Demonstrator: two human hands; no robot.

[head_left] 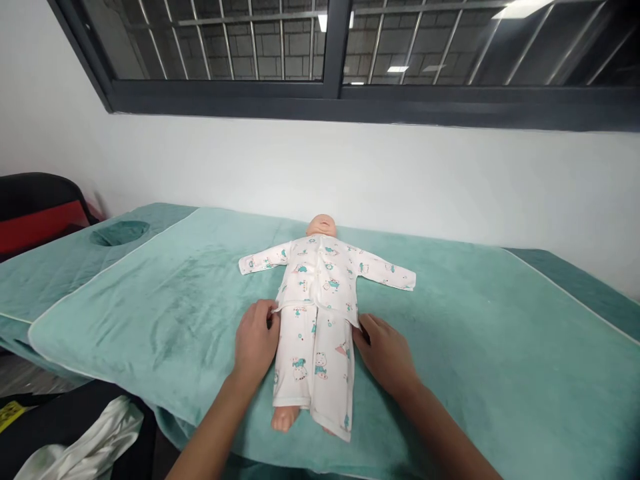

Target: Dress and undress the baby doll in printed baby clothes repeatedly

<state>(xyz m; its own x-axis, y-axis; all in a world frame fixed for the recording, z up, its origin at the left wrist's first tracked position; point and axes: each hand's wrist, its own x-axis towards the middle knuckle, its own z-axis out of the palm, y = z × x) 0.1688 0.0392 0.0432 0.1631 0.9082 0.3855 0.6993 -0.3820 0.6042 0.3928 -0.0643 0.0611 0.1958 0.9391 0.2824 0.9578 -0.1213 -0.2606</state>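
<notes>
A baby doll [323, 225] lies on its back, its head toward the wall. It wears a white long-sleeved baby shirt [320, 270] printed with small teal and pink figures, and matching trousers [295, 353]. Both sleeves are spread outward, and no doll hands show at the cuffs. One bare foot [285, 419] pokes out of a trouser leg; the other is almost wholly covered. My left hand [256, 340] is closed at the shirt's lower left corner. On the opposite side, my right hand [385, 350] pinches the lower right corner. My fingertips are partly hidden.
Under the doll is a padded bed with a teal cover [475, 360] and a face hole [120, 233] at the left. A white wall and barred window stand behind. White cloth [95, 440] lies on something black at lower left; a red and black chair [40, 213] is at far left.
</notes>
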